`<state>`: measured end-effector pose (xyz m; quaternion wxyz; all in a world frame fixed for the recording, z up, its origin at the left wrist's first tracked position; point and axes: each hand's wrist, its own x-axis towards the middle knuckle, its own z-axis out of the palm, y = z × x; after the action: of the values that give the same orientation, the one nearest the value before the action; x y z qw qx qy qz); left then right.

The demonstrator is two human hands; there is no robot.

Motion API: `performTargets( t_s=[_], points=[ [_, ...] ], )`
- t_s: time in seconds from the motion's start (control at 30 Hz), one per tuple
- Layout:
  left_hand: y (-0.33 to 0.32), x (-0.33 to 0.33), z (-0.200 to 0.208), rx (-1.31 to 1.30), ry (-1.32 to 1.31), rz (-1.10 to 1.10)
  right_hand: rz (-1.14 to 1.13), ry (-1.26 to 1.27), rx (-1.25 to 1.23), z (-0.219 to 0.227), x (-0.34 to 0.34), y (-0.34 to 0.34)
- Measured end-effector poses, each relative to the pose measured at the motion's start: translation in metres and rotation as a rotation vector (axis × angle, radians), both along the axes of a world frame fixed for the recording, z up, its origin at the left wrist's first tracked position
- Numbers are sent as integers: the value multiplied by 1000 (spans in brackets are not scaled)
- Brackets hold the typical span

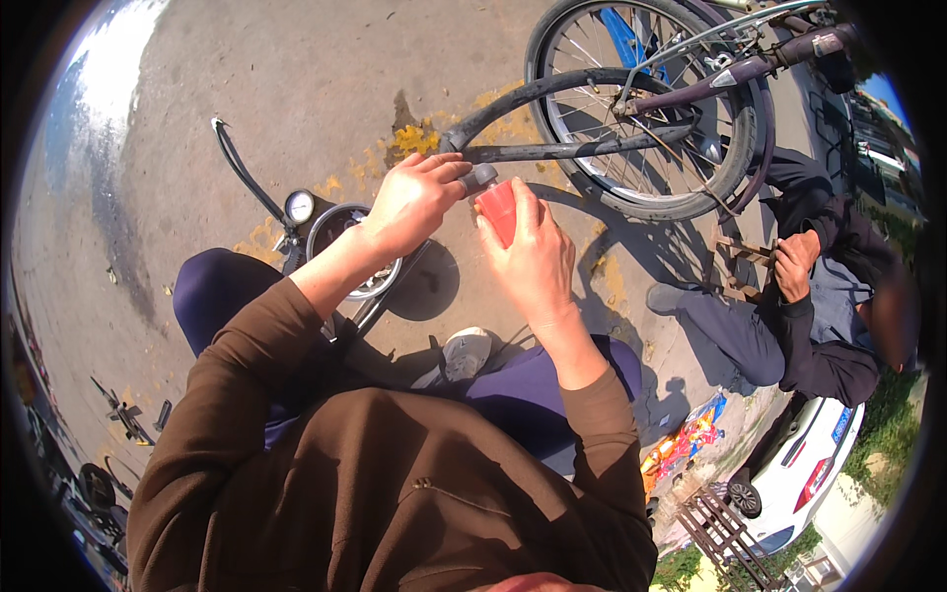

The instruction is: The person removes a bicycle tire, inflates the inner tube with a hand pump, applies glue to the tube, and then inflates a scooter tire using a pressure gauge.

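Pinching a grey rubber-looking piece (pixel 479 180) in head view: left hand (pixel 409 204) reaches across from the left, fingers nearly closed around it, its end poking out toward the other hand. Can't tell if that piece joins the black inner tube (pixel 552 152). Right hand (pixel 536 259) has a small red translucent container (pixel 499 211) between thumb and fingers, opened only to its width; container is tilted, upper end right at the grey piece, contact unclear. Inner tube hangs out of the bicycle wheel (pixel 623 107) at upper right, loop running to just above the left fingers. Gauge (pixel 300 206) with a black curved hose (pixel 247 178) sits left of the left forearm, round metal-rimmed item (pixel 385 284) partly behind that forearm. Right side: another person (pixel 831 316), one hand at a wooden frame (pixel 742 266); white car (pixel 804 464) lower right. Concrete ground (pixel 326 89), yellow paint patches (pixel 412 138).
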<state>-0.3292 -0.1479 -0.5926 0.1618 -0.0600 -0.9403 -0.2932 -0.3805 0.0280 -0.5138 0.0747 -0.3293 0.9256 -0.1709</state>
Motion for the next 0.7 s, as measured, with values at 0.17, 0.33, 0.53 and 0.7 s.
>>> performTargets(
  t_s=[0.17, 0.33, 0.53, 0.7],
  points=[
    [0, -1, 0, 43, -3, 24, -8, 0, -45, -2, 0, 0],
    [3, -2, 2, 101, -20, 51, -2, -5, -90, 0, 3, -3],
    [2, -2, 3, 151, -28, 75, 0, -15, -107, 2, 7, -4],
    [4, -2, 1, 194, -51, 91, -17, 2, -112, 0, 4, -5]
  ],
)
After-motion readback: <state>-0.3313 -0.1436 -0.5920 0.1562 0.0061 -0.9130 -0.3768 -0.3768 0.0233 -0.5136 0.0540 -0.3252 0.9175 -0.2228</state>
